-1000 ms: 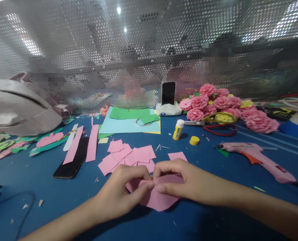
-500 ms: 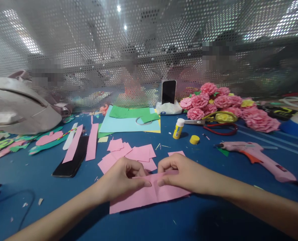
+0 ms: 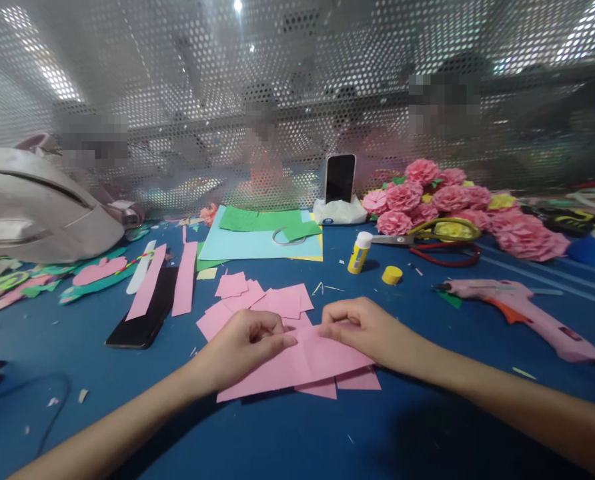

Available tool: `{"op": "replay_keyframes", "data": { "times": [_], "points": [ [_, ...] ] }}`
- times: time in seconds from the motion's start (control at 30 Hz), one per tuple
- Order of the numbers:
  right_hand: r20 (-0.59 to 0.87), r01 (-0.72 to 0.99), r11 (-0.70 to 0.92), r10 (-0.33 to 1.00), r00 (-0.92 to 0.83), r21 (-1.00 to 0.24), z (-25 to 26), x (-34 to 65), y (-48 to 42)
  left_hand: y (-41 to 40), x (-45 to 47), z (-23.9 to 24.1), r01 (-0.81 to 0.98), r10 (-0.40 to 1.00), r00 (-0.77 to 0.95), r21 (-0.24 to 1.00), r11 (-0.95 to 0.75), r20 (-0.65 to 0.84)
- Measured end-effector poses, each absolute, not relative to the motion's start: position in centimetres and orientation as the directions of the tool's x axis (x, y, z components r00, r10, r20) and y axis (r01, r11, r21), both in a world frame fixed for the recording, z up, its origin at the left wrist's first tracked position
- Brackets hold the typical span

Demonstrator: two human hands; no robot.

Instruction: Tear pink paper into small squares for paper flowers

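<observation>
- Far L: pale bag (image 3: 47, 217), then black phone (image 3: 132, 333) w/ one pink strip (image 3: 148, 283) across it, another strip (image 3: 184, 280) just beside
- Pile of small pink pcs (image 3: 247, 300) on the blue table, just beyond the L hand
- L hand (image 3: 247, 347): thumb + fingers pinch the pink sheet's far edge, L of centre
- Pink sheet (image 3: 302, 363): btwn both hands, tilted, crease nr the middle – a sec ago bent in a curve, now opened out; work looks to have gone from bending to spreading it
- Two pink pcs (image 3: 360, 380) now show past its nr edge, mostly hidden before; can't tell if held or lying on tbl
- R hand (image 3: 365, 330): also pinching the far edge, thumb on top; thumbs farther apart than earlier, so sheet's centre is exposed
- Beyond it, glue stick (image 3: 359, 257), uncapped, w/ yellow cap (image 3: 392, 275) to its R – neither touched
- Far R: pink glue gun (image 3: 522, 307), on its side, untouched
</observation>
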State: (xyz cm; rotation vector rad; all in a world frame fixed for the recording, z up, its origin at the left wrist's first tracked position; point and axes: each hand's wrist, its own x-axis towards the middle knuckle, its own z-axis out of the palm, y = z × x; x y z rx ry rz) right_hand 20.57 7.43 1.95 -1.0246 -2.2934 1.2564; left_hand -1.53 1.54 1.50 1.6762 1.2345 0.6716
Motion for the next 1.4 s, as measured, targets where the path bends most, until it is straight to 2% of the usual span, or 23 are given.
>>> {"op": "replay_keyframes", "data": {
  "times": [0.2, 0.33, 0.67, 0.9, 1.1, 1.27, 1.4],
  "points": [
    [0.026, 0.400, 0.398, 0.735, -0.677, -0.825, 0.3, 20.7, 7.7, 1.8, -1.8, 0.7, 0.397, 0.935, 0.351, 0.913, -0.097, -0.054],
    [0.017, 0.412, 0.386, 0.746, -0.666, -0.826, -0.3, 20.8, 7.7, 2.0, -1.7, 0.3, 0.315, 0.926, 0.376, 0.942, -0.115, -0.013],
    [0.054, 0.332, 0.350, 0.755, -0.653, -0.876, -0.3, 20.6, 8.1, 2.2, -2.0, -0.3, 0.263, 0.939, 0.332, 0.965, -0.001, -0.090],
    [0.067, 0.341, 0.358, 0.769, -0.636, -0.869, -0.1, 20.8, 7.9, 2.5, -2.1, 0.1, 0.304, 0.942, 0.319, 0.953, 0.001, -0.103],
    [0.098, 0.350, 0.337, 0.828, -0.552, -0.874, 0.4, 21.0, 8.1, 2.7, -2.5, -0.1, 0.274, 0.949, 0.303, 0.962, 0.004, -0.090],
    [0.199, 0.314, 0.383, 0.851, -0.486, -0.869, 0.1, 20.9, 8.3, 2.8, -2.7, -0.5, 0.251, 0.955, 0.291, 0.968, -0.023, -0.053],
    [0.351, 0.357, 0.529, 0.818, -0.456, -0.770, -0.4, 20.7, 8.3, 3.1, -3.0, -0.3, 0.107, 0.963, 0.264, 0.994, 0.033, -0.061]
  ]
}}
